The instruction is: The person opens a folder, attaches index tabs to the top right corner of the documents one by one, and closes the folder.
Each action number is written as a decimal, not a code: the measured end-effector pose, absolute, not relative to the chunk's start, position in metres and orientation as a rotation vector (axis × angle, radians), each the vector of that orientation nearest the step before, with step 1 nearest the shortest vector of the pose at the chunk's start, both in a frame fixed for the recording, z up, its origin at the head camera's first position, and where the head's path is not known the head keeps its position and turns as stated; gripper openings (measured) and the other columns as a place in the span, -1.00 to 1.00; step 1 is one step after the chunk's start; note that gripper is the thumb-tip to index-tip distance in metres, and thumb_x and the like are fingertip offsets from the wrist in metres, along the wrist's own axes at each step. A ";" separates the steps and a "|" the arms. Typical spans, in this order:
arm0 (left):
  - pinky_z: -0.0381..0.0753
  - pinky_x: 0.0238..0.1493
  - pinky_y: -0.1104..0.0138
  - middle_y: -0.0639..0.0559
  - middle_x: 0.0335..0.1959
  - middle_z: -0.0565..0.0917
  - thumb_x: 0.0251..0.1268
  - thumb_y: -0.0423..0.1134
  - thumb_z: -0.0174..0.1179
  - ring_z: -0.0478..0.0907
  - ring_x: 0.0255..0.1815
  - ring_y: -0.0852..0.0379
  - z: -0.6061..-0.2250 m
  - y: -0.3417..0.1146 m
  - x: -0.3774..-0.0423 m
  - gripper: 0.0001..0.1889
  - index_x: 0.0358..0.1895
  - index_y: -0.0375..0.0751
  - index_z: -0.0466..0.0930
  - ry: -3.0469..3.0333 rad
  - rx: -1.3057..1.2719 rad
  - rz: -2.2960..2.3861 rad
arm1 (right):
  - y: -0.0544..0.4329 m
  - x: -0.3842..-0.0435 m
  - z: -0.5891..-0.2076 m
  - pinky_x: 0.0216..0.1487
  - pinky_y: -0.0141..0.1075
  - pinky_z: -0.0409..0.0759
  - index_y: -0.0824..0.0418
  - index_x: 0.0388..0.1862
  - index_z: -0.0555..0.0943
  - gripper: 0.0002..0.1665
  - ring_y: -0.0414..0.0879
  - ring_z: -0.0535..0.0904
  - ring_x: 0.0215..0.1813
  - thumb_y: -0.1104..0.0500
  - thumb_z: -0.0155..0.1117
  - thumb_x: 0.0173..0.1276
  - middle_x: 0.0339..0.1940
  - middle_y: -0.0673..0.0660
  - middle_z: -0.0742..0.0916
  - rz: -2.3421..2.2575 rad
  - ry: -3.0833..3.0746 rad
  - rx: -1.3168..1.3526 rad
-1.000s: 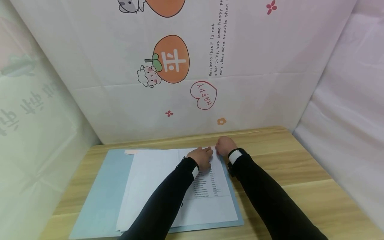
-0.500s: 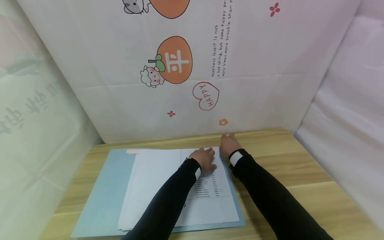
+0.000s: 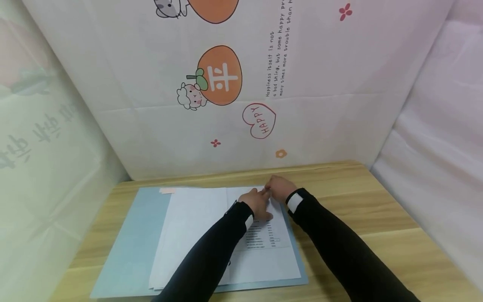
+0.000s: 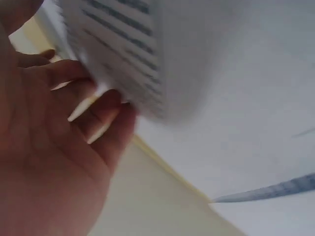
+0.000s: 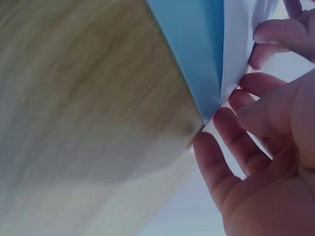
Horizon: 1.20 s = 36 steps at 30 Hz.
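A light blue folder (image 3: 130,243) lies spread on the wooden table, with white pages on it. Its right-hand sheet of paper (image 3: 264,264) carries rows of printed text. My left hand (image 3: 258,204) rests on the upper part of this sheet, fingers extended towards the top right corner. At that corner my right hand (image 3: 280,188) meets the left fingertips, its fingers bent over the page's top edge. The right wrist view shows the right thumb and fingertips (image 5: 224,118) closing on the paper edge beside the blue cover. Both sleeves hide parts of the pages.
A pale pink paper strip (image 3: 167,191) sticks out at the upper left of the pages. Behind the wooden table (image 3: 354,209) hangs a white printed cloth (image 3: 320,126). More white cloth (image 3: 434,159) borders the right side.
My right hand shifted slightly up and away from the corner, then came back down and left to the left fingertips. The left hand stays on the page with small finger movements.
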<state>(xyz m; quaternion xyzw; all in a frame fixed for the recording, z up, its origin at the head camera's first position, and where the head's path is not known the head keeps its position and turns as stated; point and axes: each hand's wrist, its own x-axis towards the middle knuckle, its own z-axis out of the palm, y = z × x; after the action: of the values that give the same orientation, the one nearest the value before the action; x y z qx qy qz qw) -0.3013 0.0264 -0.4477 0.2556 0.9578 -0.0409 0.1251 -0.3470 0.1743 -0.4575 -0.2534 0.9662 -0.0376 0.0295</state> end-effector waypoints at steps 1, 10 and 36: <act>0.49 0.12 0.23 0.18 0.50 0.29 0.23 0.32 0.23 0.31 0.32 0.08 -0.445 0.027 -0.297 -0.16 0.55 0.16 0.21 2.785 0.761 -0.134 | 0.175 -0.347 -0.458 0.09 -0.08 0.53 0.19 -0.13 0.74 -0.74 0.06 0.58 -0.01 0.43 0.21 0.33 -0.15 0.16 0.68 -0.085 2.980 -0.809; 0.47 0.19 0.15 0.09 0.48 0.33 0.14 0.27 0.35 0.31 0.39 -0.09 -0.432 0.022 -0.273 -0.20 0.47 0.17 0.37 2.746 0.799 -0.164 | 0.180 -0.342 -0.464 0.05 -0.12 0.56 0.27 -0.08 0.68 -0.82 0.09 0.57 -0.03 0.36 0.25 0.37 -0.14 0.24 0.63 0.136 2.981 -0.872; 0.46 0.19 0.20 0.15 0.51 0.27 0.15 0.30 0.33 0.25 0.43 0.00 -0.434 0.019 -0.268 -0.17 0.51 0.25 0.30 2.751 0.733 -0.127 | 0.177 -0.332 -0.466 -0.26 0.03 0.60 0.20 -0.01 0.68 -0.80 0.07 0.58 -0.20 0.25 0.20 0.46 -0.07 0.19 0.61 0.215 2.966 -0.560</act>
<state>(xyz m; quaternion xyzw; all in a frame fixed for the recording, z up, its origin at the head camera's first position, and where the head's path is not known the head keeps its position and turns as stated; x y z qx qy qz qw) -0.2682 0.0191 -0.4339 0.2545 0.9550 -0.0441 0.1455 -0.3317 0.1772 -0.4660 -0.1848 0.9785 0.0710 0.0579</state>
